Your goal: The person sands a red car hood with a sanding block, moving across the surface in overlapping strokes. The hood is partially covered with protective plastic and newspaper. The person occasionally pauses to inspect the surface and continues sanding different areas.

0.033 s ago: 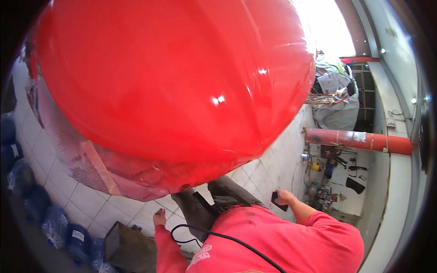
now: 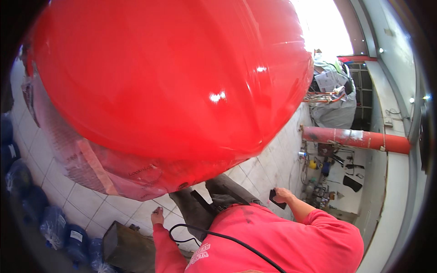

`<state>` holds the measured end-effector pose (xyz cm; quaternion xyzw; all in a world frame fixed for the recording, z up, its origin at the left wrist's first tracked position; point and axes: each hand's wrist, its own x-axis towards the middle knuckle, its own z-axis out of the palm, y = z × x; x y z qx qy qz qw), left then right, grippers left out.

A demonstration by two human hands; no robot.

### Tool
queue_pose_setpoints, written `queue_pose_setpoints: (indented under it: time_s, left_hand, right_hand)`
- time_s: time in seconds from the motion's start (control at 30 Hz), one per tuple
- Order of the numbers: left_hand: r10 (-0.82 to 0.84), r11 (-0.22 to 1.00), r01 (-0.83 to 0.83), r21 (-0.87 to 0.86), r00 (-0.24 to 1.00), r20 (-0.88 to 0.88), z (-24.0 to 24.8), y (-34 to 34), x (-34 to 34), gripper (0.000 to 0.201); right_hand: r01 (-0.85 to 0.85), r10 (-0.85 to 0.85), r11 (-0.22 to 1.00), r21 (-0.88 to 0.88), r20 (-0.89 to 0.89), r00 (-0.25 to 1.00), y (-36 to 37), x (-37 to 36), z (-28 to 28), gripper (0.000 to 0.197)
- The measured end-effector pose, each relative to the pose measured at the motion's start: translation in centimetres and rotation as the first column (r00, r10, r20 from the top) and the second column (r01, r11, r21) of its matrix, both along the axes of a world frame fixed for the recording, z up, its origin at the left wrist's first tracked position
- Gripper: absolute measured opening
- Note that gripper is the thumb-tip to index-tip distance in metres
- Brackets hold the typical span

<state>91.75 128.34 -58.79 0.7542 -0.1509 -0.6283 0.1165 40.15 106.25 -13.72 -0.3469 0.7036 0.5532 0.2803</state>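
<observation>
A large glossy red car hood (image 2: 173, 86) fills the upper part of the view. Clear plastic film (image 2: 123, 170) with a strip of tape covers its near left edge. On the right, away from the red panel, my right hand (image 2: 284, 196) is closed around a flat dark rectangular block (image 2: 278, 199). My left hand (image 2: 157, 215) hangs low on the left, below the film and apart from it. Its fingers are curled in, and whether they hold something small is too unclear to tell.
Blue water jugs (image 2: 77, 241) line the left side, next to a grey metal box (image 2: 127, 248). A red pipe (image 2: 355, 137) stands at the right, by shelves of tools (image 2: 318, 182). Behind it is a plastic-covered heap (image 2: 334, 109). A black cable (image 2: 218, 232) crosses my chest.
The whole view has shifted very slightly. Both hands keep almost the same place and pose, and the dark block is still in my right hand.
</observation>
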Motion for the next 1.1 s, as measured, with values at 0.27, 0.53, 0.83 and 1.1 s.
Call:
queue_pose_setpoints:
  time_s: [0.27, 0.53, 0.83, 1.1]
  left_hand:
    - [0.22, 0.973, -0.23, -0.031, 0.958, -0.184, -0.9, -6.4, 0.5, 0.039]
    - [0.328, 0.942, -0.336, -0.017, 0.929, -0.173, -2.1, -5.0, 1.0, 0.037]
    - [0.267, 0.964, -0.266, 0.027, 0.95, -0.164, -0.1, -4.2, -0.7, 0.029]
    - [0.233, 0.962, -0.253, -0.106, 0.957, -0.174, -3.6, -4.8, 1.6, 0.037]
  right_hand:
    - [-0.063, 0.064, 0.998, -0.028, 0.015, 0.998, -2.2, 1.5, -0.7, 0.05]
    - [-0.064, 0.064, 0.998, -0.007, 0.0, 0.998, -2.0, 2.4, -0.3, 0.05]
    - [-0.074, 0.077, 0.996, -0.053, 0.045, 0.996, -2.2, 2.4, -1.1, 0.051]
    - [-0.032, 0.044, 0.993, -0.11, 0.109, 0.993, -0.4, 1.4, -2.3, 0.052]
